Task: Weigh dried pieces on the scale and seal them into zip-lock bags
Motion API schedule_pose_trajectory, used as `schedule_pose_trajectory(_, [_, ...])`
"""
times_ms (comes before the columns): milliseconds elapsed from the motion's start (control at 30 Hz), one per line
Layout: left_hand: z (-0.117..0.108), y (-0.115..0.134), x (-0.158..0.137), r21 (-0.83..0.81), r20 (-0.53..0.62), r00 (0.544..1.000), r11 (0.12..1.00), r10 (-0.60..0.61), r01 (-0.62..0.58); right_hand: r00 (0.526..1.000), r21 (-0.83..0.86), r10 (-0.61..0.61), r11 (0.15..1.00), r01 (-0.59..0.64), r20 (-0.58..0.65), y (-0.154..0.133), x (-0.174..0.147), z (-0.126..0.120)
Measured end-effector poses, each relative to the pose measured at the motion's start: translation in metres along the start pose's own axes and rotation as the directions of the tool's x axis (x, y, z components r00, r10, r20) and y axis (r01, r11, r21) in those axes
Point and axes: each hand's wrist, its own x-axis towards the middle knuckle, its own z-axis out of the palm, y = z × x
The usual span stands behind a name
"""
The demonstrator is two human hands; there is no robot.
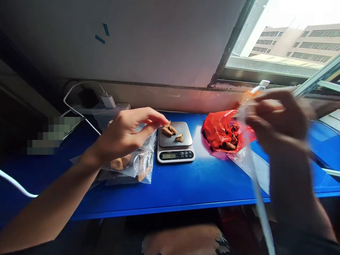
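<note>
A small digital kitchen scale point(175, 144) stands on the blue table, its display lit. Several brown, dried, husk-like pieces point(179, 138) lie on its metal plate. My left hand point(130, 132) reaches in from the left, thumb and index finger pinched at a brown piece point(169, 129) on the plate's left side. On the right, my right hand point(278, 120) is raised and blurred by motion, gripping a clear plastic bag point(256, 184) that hangs down in a narrow strip. Below and left of that hand, an open red plastic bag point(219, 131) holds more brown pieces.
Clear bags of brown pieces point(132, 166) lie stacked left of the scale. A flat clear bag point(255, 170) rests beside the red bag. Behind stand a bottle with an orange label point(248, 96) and a white charger point(108, 100) with its cable. A window point(287, 42) is at upper right.
</note>
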Motion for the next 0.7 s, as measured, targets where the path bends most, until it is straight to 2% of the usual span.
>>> schedule_pose_trajectory(67, [0.009, -0.005, 0.007, -0.093, 0.091, 0.996, 0.995, -0.023, 0.032, 0.974, 0.339, 0.022, 0.935, -0.1, 0.226, -0.01, 0.0, 0.052])
schedule_pose_trajectory(100, [0.011, -0.009, 0.01, -0.137, 0.121, 0.992, 0.989, -0.045, 0.061, 0.967, 0.449, 0.008, 0.885, -0.125, 0.254, -0.014, 0.0, 0.075])
schedule_pose_trajectory(200, [0.007, -0.025, 0.015, -0.259, 0.082, 0.989, 0.956, -0.12, 0.137, 0.949, 0.568, 0.05, 0.791, -0.228, 0.311, -0.026, 0.0, 0.126])
schedule_pose_trajectory(300, [-0.01, -0.042, 0.017, -0.36, -0.02, 0.989, 0.924, -0.146, 0.129, 0.945, 0.624, 0.135, 0.722, -0.299, 0.296, -0.039, 0.006, 0.152])
schedule_pose_trajectory(367, [-0.024, -0.051, 0.018, -0.344, -0.017, 0.99, 0.93, -0.143, 0.129, 0.937, 0.651, 0.189, 0.679, -0.341, 0.293, -0.045, 0.01, 0.162])
schedule_pose_trajectory(433, [-0.035, -0.057, 0.019, -0.23, 0.036, 0.99, 0.963, -0.138, 0.143, 0.915, 0.675, 0.227, 0.62, -0.401, 0.334, -0.046, 0.011, 0.171])
schedule_pose_trajectory(533, [-0.041, -0.06, 0.019, 0.138, 0.078, 0.994, 0.989, -0.07, 0.059, 0.868, 0.707, 0.298, 0.504, -0.496, 0.397, -0.042, 0.006, 0.181])
schedule_pose_trajectory(633, [-0.031, -0.054, 0.016, 0.487, 0.1, 0.987, 0.859, 0.129, -0.161, 0.823, 0.735, 0.372, 0.386, -0.558, 0.43, -0.04, 0.0, 0.187])
schedule_pose_trajectory(700, [-0.021, -0.05, 0.012, 0.585, 0.146, 0.962, 0.764, 0.231, -0.272, 0.789, 0.739, 0.384, 0.307, -0.599, 0.48, -0.043, -0.002, 0.188])
